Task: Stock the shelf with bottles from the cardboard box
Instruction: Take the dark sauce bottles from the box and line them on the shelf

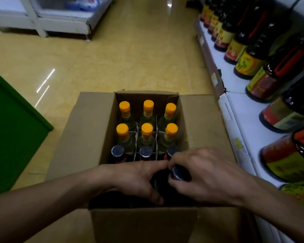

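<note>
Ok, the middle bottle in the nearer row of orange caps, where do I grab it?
Grip the orange-capped bottle by its neck, just under the cap, coming straight down. It stands upright in a divider cell of the cardboard box, neighbours all round, so only the neck is free.

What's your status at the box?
Right hand gripping dark-capped bottle, near row of box. Left hand beside it in box, grip unclear. Path to shelf looks open.

Glossy yellow tiled floor (130, 58)
</note>
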Action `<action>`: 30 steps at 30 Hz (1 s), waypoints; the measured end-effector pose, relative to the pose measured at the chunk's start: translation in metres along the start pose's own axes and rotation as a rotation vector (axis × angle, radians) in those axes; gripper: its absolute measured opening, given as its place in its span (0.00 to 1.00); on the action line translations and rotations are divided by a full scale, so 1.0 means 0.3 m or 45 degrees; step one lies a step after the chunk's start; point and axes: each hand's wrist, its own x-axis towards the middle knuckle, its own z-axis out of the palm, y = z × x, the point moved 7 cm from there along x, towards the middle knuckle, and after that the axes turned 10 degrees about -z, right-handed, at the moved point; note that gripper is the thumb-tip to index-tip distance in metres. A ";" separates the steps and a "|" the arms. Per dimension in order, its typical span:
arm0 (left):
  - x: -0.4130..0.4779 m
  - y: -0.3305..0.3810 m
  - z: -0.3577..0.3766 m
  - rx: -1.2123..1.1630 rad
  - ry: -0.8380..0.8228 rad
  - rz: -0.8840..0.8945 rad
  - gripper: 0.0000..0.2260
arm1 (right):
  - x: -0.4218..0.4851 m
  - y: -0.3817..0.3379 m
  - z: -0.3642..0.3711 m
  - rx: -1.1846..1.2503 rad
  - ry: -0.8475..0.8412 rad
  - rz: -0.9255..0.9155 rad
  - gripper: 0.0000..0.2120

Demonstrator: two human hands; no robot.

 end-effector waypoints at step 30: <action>-0.290 0.256 -0.224 -0.628 1.374 0.495 0.31 | 0.042 -0.033 -0.250 1.083 0.980 0.385 0.36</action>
